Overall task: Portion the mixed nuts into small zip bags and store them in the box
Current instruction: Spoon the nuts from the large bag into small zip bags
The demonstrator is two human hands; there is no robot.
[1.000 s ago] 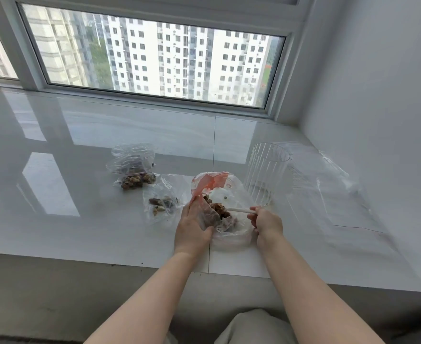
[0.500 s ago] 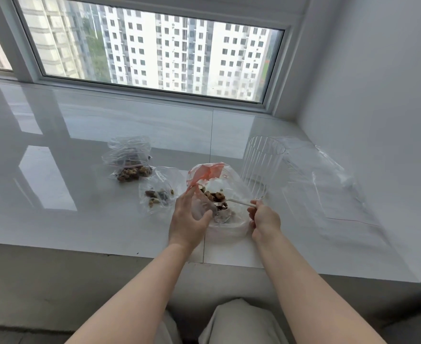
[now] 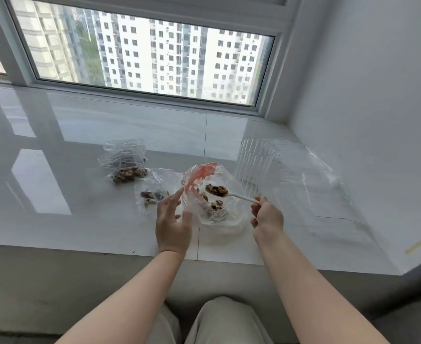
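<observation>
Head view: right hand (image 3: pixel 267 216) near the sill's front edge, fingers pinched on the handle of a white spoon (image 3: pixel 241 197); spoon bowl loaded with mixed nuts (image 3: pixel 216 189), raised over the mouth of the large bag (image 3: pixel 211 194) with a red strip; left hand (image 3: pixel 172 219) just beside that bag's left side, fingers spread and relaxed, holding nothing; small zip bag (image 3: pixel 152 189) with few nuts left of it; fuller zip bag (image 3: pixel 125 162) farther back-left; clear ribbed box (image 3: pixel 254 165) toward the right, beside loose plastic sheets (image 3: pixel 316 184); all on the white sill (image 3: pixel 55 194).
</observation>
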